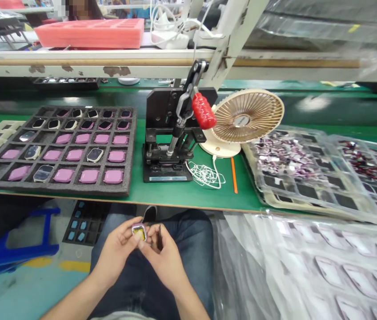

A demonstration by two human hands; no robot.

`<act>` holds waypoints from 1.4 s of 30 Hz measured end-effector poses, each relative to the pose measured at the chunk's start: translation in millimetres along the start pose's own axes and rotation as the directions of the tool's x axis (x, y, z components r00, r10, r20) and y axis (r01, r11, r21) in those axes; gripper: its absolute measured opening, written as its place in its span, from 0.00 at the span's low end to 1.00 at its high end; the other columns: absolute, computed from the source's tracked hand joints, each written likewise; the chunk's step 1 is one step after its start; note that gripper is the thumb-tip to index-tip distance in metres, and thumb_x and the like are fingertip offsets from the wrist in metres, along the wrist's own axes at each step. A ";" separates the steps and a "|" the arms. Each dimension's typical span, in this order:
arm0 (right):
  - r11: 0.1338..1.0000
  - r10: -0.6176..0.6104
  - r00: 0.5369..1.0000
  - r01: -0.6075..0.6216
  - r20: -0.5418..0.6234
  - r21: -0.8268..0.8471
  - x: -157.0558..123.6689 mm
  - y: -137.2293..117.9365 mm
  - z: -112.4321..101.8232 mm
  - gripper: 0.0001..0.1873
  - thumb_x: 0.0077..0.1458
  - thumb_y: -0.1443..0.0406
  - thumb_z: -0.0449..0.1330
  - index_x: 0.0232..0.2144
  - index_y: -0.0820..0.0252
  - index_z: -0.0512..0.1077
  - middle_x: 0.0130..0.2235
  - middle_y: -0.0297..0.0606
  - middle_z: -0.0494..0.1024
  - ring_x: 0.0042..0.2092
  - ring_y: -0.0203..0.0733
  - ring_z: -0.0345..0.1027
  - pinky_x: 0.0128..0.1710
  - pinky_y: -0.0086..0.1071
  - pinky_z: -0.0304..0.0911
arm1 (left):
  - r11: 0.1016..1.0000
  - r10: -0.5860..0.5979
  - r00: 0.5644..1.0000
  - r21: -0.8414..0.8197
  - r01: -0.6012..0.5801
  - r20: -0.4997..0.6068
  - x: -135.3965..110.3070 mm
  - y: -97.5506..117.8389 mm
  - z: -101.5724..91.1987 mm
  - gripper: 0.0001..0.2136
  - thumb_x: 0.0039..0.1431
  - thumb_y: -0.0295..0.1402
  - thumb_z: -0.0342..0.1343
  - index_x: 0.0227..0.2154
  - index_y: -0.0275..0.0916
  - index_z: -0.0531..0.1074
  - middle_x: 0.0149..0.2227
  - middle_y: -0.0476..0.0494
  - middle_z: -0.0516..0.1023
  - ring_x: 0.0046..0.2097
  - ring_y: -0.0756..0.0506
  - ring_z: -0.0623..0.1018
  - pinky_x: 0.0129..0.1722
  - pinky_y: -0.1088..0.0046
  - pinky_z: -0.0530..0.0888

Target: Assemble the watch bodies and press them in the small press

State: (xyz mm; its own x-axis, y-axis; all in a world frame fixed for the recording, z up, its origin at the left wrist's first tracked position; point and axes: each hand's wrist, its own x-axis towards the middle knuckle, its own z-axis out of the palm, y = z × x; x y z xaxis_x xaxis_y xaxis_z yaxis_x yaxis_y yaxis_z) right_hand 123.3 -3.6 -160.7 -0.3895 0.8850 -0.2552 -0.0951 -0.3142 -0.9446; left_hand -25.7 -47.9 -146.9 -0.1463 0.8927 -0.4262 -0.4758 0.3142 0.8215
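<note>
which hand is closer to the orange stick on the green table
Right. The right hand is below and left of the orange stick in the picture; the left hand is farther left, holding a purple watch case.

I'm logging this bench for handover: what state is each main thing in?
Watch case: in left hand, yellow inside
Dark tool: in right hand
Foam tray: partly filled
White cord: loosely tangled
Orange stick: lying flat
Fan: tilted upward, spinning unclear
Press: upright, clamping unclear
Clear trays: parts heaped

Green workbench [171, 193], white shelf [158, 71] above
</note>
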 end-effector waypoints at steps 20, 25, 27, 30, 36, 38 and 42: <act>0.884 -0.464 0.860 0.434 -0.210 -0.176 -16.8 -32.8 -57.3 0.05 0.60 0.63 0.71 0.40 0.54 0.84 0.35 0.39 0.82 0.35 0.42 0.78 0.35 0.35 0.76 | 0.991 0.004 0.998 0.133 -0.013 0.068 1.3 14.8 33.1 0.24 0.59 0.46 0.69 0.51 0.35 0.77 0.43 0.33 0.85 0.31 0.46 0.79 0.26 0.72 0.72; 0.706 -0.671 0.741 0.646 0.016 -0.290 -23.5 -33.5 -39.0 0.16 0.62 0.72 0.66 0.48 0.48 0.83 0.53 0.43 0.83 0.55 0.54 0.79 0.56 0.55 0.76 | 0.975 0.051 0.999 0.216 -0.052 0.010 -7.0 23.9 35.1 0.23 0.58 0.47 0.69 0.51 0.37 0.80 0.33 0.41 0.83 0.29 0.46 0.78 0.25 0.74 0.72; 0.656 -0.707 0.703 0.692 0.077 -0.302 -23.0 -32.1 -35.7 0.22 0.62 0.76 0.65 0.52 0.47 0.81 0.52 0.40 0.84 0.56 0.55 0.79 0.60 0.60 0.73 | 0.969 0.061 0.998 0.239 -0.057 -0.011 -9.6 26.7 35.8 0.24 0.57 0.48 0.69 0.50 0.37 0.81 0.32 0.42 0.83 0.28 0.48 0.77 0.25 0.74 0.72; 0.613 -0.730 0.674 0.720 0.115 -0.326 -21.2 -30.3 -33.2 0.26 0.60 0.79 0.65 0.54 0.48 0.80 0.52 0.40 0.84 0.55 0.55 0.80 0.59 0.59 0.75 | 0.962 0.067 0.997 0.266 -0.057 -0.027 -10.8 27.9 35.4 0.25 0.56 0.49 0.70 0.51 0.38 0.82 0.33 0.42 0.83 0.26 0.49 0.75 0.25 0.74 0.72; 0.609 -0.725 0.676 0.719 0.133 -0.334 -20.9 -29.8 -33.1 0.25 0.61 0.79 0.64 0.55 0.49 0.80 0.53 0.40 0.84 0.56 0.55 0.79 0.58 0.56 0.77 | 0.934 0.061 0.997 0.354 -0.045 -0.036 -9.6 23.1 29.2 0.26 0.58 0.48 0.68 0.55 0.38 0.80 0.31 0.44 0.82 0.26 0.50 0.73 0.26 0.74 0.71; 0.598 -0.724 0.670 0.728 0.163 -0.336 -21.8 -27.6 -35.2 0.27 0.62 0.79 0.63 0.56 0.48 0.79 0.55 0.40 0.83 0.58 0.55 0.78 0.59 0.57 0.75 | 0.932 0.058 0.998 0.361 -0.044 -0.027 -9.2 22.6 28.2 0.26 0.59 0.48 0.68 0.56 0.39 0.80 0.31 0.45 0.82 0.25 0.50 0.72 0.26 0.75 0.70; 0.543 -0.739 0.630 0.767 0.238 -0.342 -22.3 -17.6 -39.3 0.30 0.64 0.79 0.59 0.62 0.46 0.75 0.58 0.41 0.81 0.61 0.56 0.74 0.63 0.64 0.69 | 0.958 0.027 0.999 0.286 -0.034 0.029 -7.9 22.9 29.2 0.28 0.58 0.47 0.69 0.59 0.39 0.78 0.32 0.45 0.81 0.25 0.52 0.70 0.26 0.75 0.70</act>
State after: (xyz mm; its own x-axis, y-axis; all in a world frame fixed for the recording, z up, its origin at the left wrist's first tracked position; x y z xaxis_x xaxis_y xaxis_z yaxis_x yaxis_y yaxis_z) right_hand 169.6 -4.4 -146.5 -0.3929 0.7082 0.5866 -0.0369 0.6253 -0.7796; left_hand -10.1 -38.4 -113.6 -0.1340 0.9099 -0.3926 -0.2030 0.3625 0.9096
